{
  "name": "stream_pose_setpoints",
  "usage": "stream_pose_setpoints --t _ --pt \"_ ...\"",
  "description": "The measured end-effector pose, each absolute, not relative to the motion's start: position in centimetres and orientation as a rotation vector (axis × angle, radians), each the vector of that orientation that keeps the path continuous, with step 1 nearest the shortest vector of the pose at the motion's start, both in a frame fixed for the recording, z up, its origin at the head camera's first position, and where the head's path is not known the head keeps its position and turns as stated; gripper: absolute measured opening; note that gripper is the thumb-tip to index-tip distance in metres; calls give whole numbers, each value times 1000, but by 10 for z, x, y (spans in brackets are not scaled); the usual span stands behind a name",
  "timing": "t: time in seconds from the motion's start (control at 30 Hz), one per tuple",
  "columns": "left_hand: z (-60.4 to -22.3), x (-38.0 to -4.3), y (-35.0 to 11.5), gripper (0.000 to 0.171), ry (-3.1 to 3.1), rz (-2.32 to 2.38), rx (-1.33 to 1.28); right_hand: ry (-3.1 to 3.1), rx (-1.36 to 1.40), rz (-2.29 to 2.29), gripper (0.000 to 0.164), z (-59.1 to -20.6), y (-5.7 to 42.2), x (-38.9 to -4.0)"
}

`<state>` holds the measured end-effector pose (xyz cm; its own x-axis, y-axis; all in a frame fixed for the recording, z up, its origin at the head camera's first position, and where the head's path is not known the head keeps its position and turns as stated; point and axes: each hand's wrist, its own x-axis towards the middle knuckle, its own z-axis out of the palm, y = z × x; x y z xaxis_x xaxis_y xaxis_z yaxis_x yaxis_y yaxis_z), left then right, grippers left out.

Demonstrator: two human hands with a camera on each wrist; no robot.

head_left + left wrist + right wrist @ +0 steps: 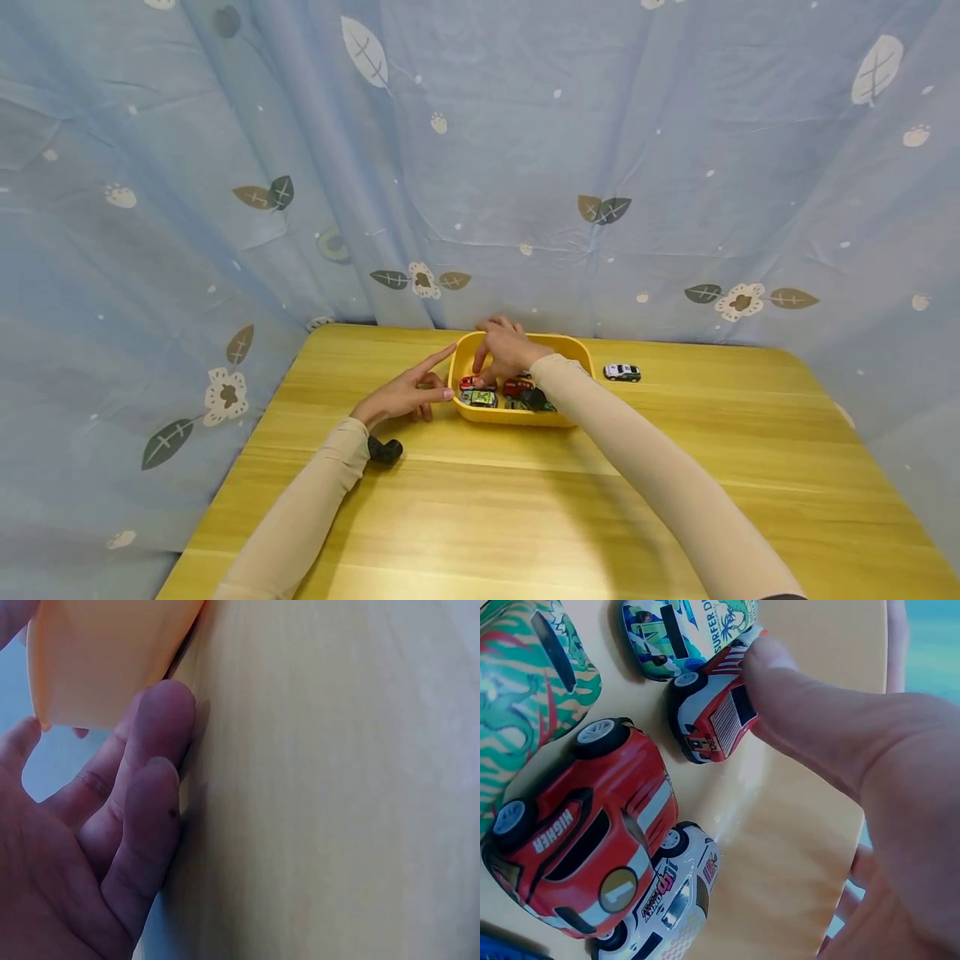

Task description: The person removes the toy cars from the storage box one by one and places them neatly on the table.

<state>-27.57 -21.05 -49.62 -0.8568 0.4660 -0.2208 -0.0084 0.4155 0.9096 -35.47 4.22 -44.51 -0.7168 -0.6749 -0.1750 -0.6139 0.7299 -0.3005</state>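
A yellow bin (517, 419) holds several toy cars. My right hand (508, 348) reaches into it over the far side, thumb and index finger pinching a small red toy car (714, 712) at the bin's left end. Beside that car lies a green-and-white patterned toy car (686, 634). A larger red toy car (592, 832) and a white toy car (671, 900) sit nearby in the bin. At the bin's left end, my left hand (405, 394) touches the rim with its extended index finger and thumb; its other fingers bend close to the tabletop.
A white and dark toy car (622, 372) stands on the wooden table (465, 517) right of the bin. Behind the table hangs a blue curtain (510, 150) with leaf prints. A black object (386, 452) shows at the left wrist.
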Motion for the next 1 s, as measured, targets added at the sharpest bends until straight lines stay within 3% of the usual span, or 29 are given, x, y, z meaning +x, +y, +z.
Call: stream_pose_setpoints --t 0.63,1.0 --pt "-494 -277 -210 83 2255 1417 374 2649 -1023 -302 13 -442 42 -354" --pt "-497 -276 -210 85 2241 1429 400 2669 -1019 -204 22 -439 40 -350"
